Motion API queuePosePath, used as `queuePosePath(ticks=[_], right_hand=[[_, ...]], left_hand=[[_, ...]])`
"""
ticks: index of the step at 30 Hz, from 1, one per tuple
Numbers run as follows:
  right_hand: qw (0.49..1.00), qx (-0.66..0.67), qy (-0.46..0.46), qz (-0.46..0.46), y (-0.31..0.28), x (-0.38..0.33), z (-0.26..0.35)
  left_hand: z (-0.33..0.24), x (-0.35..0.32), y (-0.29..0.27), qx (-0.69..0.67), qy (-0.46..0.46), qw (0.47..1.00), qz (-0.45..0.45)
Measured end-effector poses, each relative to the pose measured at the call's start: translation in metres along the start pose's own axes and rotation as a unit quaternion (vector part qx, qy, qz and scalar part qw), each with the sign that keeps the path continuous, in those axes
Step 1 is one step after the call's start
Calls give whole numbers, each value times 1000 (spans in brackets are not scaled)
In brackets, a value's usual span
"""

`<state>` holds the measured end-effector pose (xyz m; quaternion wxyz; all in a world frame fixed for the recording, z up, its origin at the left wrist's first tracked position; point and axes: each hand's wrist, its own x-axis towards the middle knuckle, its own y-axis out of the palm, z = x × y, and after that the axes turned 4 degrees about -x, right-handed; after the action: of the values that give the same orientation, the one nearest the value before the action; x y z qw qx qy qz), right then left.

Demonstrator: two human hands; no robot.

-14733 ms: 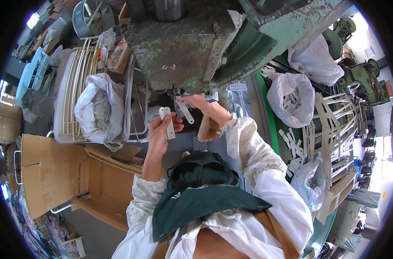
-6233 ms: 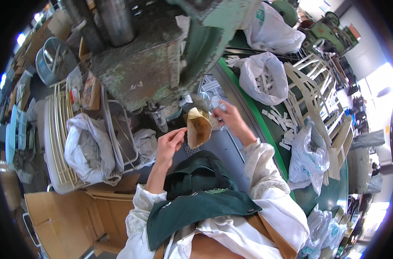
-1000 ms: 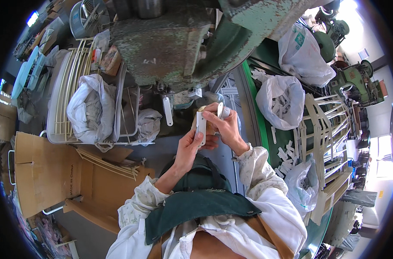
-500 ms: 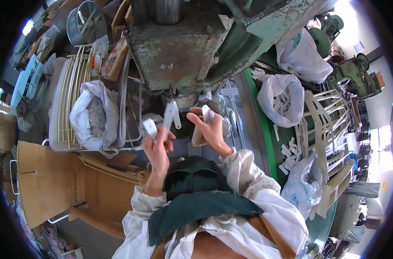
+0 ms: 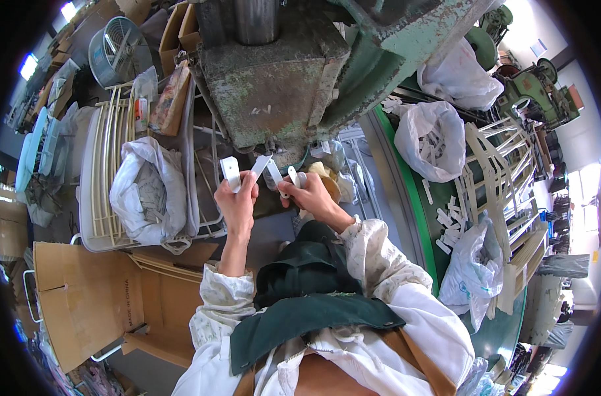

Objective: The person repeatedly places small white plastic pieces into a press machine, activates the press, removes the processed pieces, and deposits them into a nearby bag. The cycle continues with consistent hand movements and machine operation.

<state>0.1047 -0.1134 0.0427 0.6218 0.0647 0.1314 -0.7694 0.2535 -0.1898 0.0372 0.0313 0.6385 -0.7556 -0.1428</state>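
My left hand (image 5: 236, 210) is closed round a white channel-shaped piece (image 5: 230, 173), which sticks up from its fingers. Its fingertips also meet one arm of a white hinged-looking strip (image 5: 261, 165). This strip spreads in an inverted V under the press head (image 5: 267, 99), and its other arm (image 5: 274, 174) slants down toward my right hand (image 5: 316, 197). The right hand is closed too, with a small white strip with a hole (image 5: 293, 176) held upright between thumb and fingers. Whether the right fingertips also grip the V's lower end cannot be made out.
Left, a white sack of parts (image 5: 148, 191) sits on a rack beside an open cardboard box (image 5: 82, 297). Right, another sack of white pieces (image 5: 431, 142), loose white strips (image 5: 451, 224) and a plastic bag (image 5: 472, 270) lie on a green-edged bench (image 5: 406, 191).
My left hand has risen slightly with its piece. My right hand has come in nearer the left, its fingers closing. The hanging strips now spread wider between both hands. The view has shifted slightly.
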Motion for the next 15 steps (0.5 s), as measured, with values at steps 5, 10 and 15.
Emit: queuePosePath(ticks=[5, 10, 15], right_hand=[[999, -11, -32, 21, -6, 5, -9], [1000, 16, -17, 6, -7, 3, -9], [999, 31, 23, 12, -11, 2, -7]], left_hand=[[-5, 3, -2, -6, 8, 1000, 27], [16, 5, -7, 13, -20, 999, 22], [13, 3, -6, -1, -46, 999, 21]])
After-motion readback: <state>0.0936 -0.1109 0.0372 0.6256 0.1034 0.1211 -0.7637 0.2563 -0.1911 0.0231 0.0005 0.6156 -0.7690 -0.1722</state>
